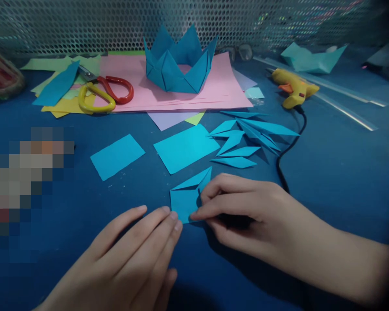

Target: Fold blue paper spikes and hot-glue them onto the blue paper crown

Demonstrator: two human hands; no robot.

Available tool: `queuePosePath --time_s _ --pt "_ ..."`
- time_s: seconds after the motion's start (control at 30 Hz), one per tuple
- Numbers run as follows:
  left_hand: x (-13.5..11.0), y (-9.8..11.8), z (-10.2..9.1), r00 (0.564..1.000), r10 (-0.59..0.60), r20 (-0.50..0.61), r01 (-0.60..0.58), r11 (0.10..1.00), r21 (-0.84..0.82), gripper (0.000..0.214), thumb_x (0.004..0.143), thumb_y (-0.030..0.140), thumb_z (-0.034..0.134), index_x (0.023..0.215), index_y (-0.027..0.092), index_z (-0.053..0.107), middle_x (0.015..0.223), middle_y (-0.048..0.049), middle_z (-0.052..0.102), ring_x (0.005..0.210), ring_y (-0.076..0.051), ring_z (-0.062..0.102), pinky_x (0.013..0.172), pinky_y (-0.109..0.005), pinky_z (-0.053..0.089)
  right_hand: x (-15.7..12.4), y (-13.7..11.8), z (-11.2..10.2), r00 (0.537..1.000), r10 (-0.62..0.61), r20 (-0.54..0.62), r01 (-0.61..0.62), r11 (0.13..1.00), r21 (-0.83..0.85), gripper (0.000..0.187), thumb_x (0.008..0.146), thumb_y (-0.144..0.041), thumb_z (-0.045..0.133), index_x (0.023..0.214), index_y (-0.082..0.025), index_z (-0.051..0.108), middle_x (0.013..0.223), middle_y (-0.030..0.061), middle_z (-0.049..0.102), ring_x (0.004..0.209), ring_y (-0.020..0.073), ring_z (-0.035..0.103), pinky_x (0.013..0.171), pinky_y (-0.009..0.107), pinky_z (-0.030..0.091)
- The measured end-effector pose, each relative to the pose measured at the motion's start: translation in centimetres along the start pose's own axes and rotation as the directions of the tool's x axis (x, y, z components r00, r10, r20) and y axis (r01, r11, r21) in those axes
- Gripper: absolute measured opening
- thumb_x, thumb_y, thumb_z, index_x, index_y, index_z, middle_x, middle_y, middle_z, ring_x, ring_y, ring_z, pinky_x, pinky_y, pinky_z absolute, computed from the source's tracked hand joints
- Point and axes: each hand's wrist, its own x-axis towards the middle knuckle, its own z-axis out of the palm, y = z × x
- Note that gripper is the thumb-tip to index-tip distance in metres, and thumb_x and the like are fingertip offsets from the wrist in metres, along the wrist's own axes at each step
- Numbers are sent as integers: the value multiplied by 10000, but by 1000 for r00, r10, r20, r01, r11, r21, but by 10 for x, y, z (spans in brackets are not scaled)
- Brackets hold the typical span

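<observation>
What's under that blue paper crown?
The blue paper crown stands on pink sheets, with a patch of pink showing through its open middle. Anything hidden by its folded sides can't be seen.

From my end of the feed, I can read no text, label, brand, number or sign. The red patch (301, 95) on the yellow glue gun (296, 86) is too small for me to make out any marking, and the reddish object (2, 71) at the left edge is too blurred to read.
</observation>
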Motion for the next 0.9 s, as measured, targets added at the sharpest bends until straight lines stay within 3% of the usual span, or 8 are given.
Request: queuePosePath --time_s 0.17,0.33,0.43,0.57,0.77,0.9 --pt "-3 -1 0 998 -57 -2 57 997 -61 278 945 189 470 1184 116 593 1234 -45 662 1238 -161 505 1181 -315 255 -2 1 -2 996 -91 -3 90 992 -85 256 852 -42 538 932 -141 760 983 82 669 929 106 639 814 150 507" --pt "-3 1 1 994 -107 -12 104 985 -134 124 943 196 458 958 176 580 1184 -42 665 1226 -147 510 1168 -300 277 -2 0 -1 990 -139 21 140 982 -127 230 872 -52 517 913 -105 737 1004 104 678 924 127 629 813 180 513" --pt "0 0 1 994 -109 -28 105 987 -123 201 934 201 458 1087 159 582 1176 -39 667 1224 -153 507 1159 -295 283 -1 0 0 985 -173 25 175 977 -126 208 882 -72 531 944 -89 730 983 112 679 900 145 621 804 218 529" --pt "3 -4 0 992 -118 40 121 987 -102 343 951 248 426 1255 154 552 1296 -32 638 1303 -144 453 1170 -263 230 -1 4 3 971 -238 2 235 957 -168 189 914 -115 561 1028 -93 711 964 112 682 892 164 616 822 268 542" --pt "4 -8 -1 992 -70 110 81 992 -100 360 950 254 422 1267 182 578 1395 -42 592 1375 -158 409 1185 -303 190 0 2 5 949 -309 55 311 899 -308 231 969 -145 498 936 -89 720 903 111 698 857 184 634 811 317 557" --pt "2 -8 -2 989 -87 121 101 988 -120 327 960 278 427 1232 234 602 1434 -69 548 1417 -177 361 1172 -318 200 0 3 -2 956 -274 103 292 915 -279 227 980 -174 501 872 -129 696 927 95 704 891 178 643 819 289 555"
